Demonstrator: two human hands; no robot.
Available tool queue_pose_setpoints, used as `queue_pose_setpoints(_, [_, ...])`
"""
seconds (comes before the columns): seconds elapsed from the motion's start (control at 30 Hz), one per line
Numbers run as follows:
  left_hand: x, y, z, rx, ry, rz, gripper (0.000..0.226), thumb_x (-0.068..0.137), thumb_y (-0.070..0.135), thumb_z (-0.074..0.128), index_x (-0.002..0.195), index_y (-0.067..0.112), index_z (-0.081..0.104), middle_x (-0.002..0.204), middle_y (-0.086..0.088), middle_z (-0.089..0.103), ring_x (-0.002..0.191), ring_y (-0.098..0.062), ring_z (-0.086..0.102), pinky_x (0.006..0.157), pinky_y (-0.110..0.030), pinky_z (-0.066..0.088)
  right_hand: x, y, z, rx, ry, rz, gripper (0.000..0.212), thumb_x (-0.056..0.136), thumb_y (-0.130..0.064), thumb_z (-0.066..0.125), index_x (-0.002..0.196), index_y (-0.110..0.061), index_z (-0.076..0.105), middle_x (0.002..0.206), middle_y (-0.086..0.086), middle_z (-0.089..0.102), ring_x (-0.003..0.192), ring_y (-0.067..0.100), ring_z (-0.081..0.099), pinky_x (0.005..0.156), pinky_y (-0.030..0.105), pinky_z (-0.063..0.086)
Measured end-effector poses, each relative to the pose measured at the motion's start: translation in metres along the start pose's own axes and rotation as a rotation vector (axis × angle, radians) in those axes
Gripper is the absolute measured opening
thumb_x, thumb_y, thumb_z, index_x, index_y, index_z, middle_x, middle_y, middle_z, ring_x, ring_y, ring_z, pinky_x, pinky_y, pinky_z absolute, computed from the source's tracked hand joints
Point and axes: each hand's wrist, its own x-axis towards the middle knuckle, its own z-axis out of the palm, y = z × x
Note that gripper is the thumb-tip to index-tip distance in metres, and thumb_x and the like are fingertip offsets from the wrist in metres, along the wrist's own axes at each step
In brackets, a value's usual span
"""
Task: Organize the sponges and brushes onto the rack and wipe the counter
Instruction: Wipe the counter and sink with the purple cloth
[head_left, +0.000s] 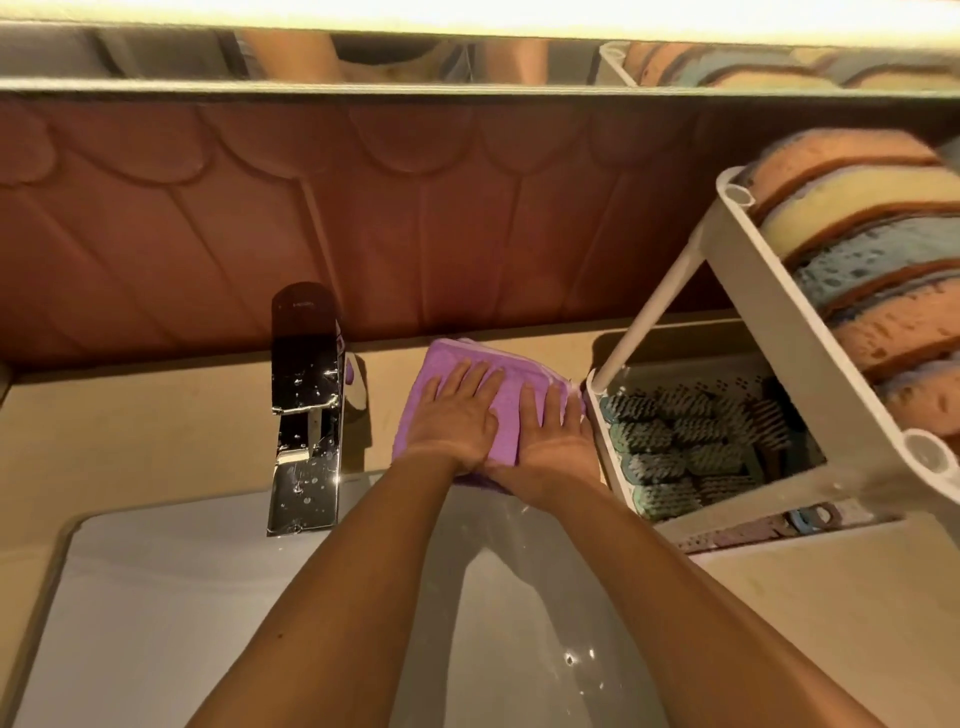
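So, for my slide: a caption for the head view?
Both hands press a purple cloth flat on the counter beside the stocked rack.

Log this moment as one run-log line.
phase: wiping counter | both hands flat on purple cloth between faucet and rack | sponges top tier, brushes lower tier

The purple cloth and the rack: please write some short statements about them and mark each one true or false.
1. Both hands press flat on the purple cloth. True: left hand and right hand lie on it.
2. The cloth lies inside the sink. False: it lies on the counter, behind the sink.
3. The sponges stand in the upper tier of the rack. True.
4. The brushes lie loose on the counter. False: they are in the rack's lower tier.
5. The faucet is right of the cloth. False: it is left of it.
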Motion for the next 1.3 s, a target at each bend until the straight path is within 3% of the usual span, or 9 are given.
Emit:
queue_pose_setpoints(0.17, [-0.013,0.011,0.003,0.013,-0.018,-0.007,0.053,0.101,0.032,0.022,0.150,0.030,0.002,0.160,0.008,-0.002,0.147,-0.015,-0.004,0.117,-0.037,-0.002,-0.019,0.008,0.008,-0.160,-0.006,-0.017,0.111,0.078,-0.068,0.051,0.147,-0.009,-0.014,0.154,0.027,-0.008,0.142,0.047,-0.001,0.116,0.049,0.011])
queue_pose_setpoints(0.3, [-0.026,0.017,0.007,0.002,-0.012,-0.011,0.053,0.101,0.031,0.022,0.150,0.029,0.002,0.160,0.006,-0.002,0.147,-0.016,-0.003,0.118,-0.038,-0.001,-0.020,0.014,0.021,-0.305,0.134,0.008,0.082,0.056,-0.033,0.084,0.130,-0.010,0.055,0.122,0.028,0.059,0.105,0.045,0.061,0.077,0.045,0.055])
queue_pose_setpoints(0.4, [-0.037,0.021,0.015,-0.046,0.031,-0.073,0.053,0.101,0.031,0.023,0.151,0.028,0.004,0.160,0.004,-0.001,0.147,-0.016,-0.002,0.117,-0.040,-0.001,-0.017,0.022,0.025,-0.342,0.229,-0.052,0.063,0.050,-0.019,0.086,0.110,-0.010,0.069,0.099,0.024,0.070,0.082,0.041,0.069,0.056,0.038,0.056])
queue_pose_setpoints(0.5, [-0.062,0.026,0.034,-0.164,0.217,-0.273,0.062,0.098,0.044,0.028,0.150,0.024,0.000,0.160,-0.002,-0.005,0.147,-0.019,-0.003,0.117,-0.042,-0.003,-0.029,0.019,0.019,-0.341,0.230,-0.035,0.062,0.061,-0.020,0.081,0.120,-0.010,0.064,0.107,0.026,0.067,0.089,0.042,0.067,0.059,0.038,0.056])
queue_pose_setpoints(0.63, [-0.089,0.029,0.047,-0.617,0.432,-0.592,0.085,0.089,0.048,0.052,0.149,0.008,0.008,0.158,-0.012,0.009,0.146,-0.026,0.007,0.117,-0.045,0.006,-0.042,0.020,0.017,-0.273,0.155,-0.103,0.059,0.097,-0.009,0.033,0.149,-0.006,0.005,0.150,0.031,0.021,0.135,0.048,0.028,0.097,0.048,0.043])
queue_pose_setpoints(0.77, [-0.088,0.032,0.034,-0.819,0.575,-0.747,0.077,0.081,0.037,0.068,0.139,0.004,0.029,0.142,-0.017,0.034,0.133,-0.033,0.031,0.111,-0.044,0.026,-0.053,0.022,0.019,-0.270,0.129,-0.092,0.061,0.097,-0.008,0.032,0.148,-0.005,-0.002,0.152,0.030,0.013,0.140,0.047,0.016,0.102,0.049,0.038])
queue_pose_setpoints(1.07, [-0.107,0.030,0.049,-1.380,0.166,-0.650,0.045,0.087,0.028,0.064,0.121,0.001,0.055,0.111,-0.011,0.061,0.095,-0.024,0.058,0.081,-0.029,0.045,-0.087,0.028,0.037,-0.251,0.007,-0.018,0.055,0.099,-0.009,0.026,0.148,-0.003,0.004,0.151,0.027,0.021,0.141,0.045,0.012,0.108,0.046,0.031])
queue_pose_setpoints(1.2, [-0.129,0.030,0.055,-1.333,0.094,-0.642,0.036,0.084,0.028,0.068,0.111,0.005,0.059,0.109,-0.013,0.063,0.095,-0.027,0.061,0.084,-0.035,0.051,-0.114,0.038,0.053,-0.255,0.138,-0.109,0.042,0.073,-0.011,0.058,0.113,-0.002,0.065,0.101,0.025,0.068,0.097,0.044,0.065,0.067,0.041,0.057])
queue_pose_setpoints(1.3, [-0.136,0.037,0.056,-1.325,0.026,-0.660,0.031,0.084,0.029,0.068,0.101,0.005,0.060,0.109,-0.019,0.066,0.097,-0.033,0.064,0.087,-0.042,0.051,-0.127,0.055,0.066,-0.327,0.182,-0.211,0.025,0.081,-0.015,0.057,0.094,-0.001,0.073,0.086,0.019,0.072,0.082,0.037,0.070,0.072,0.038,0.057])
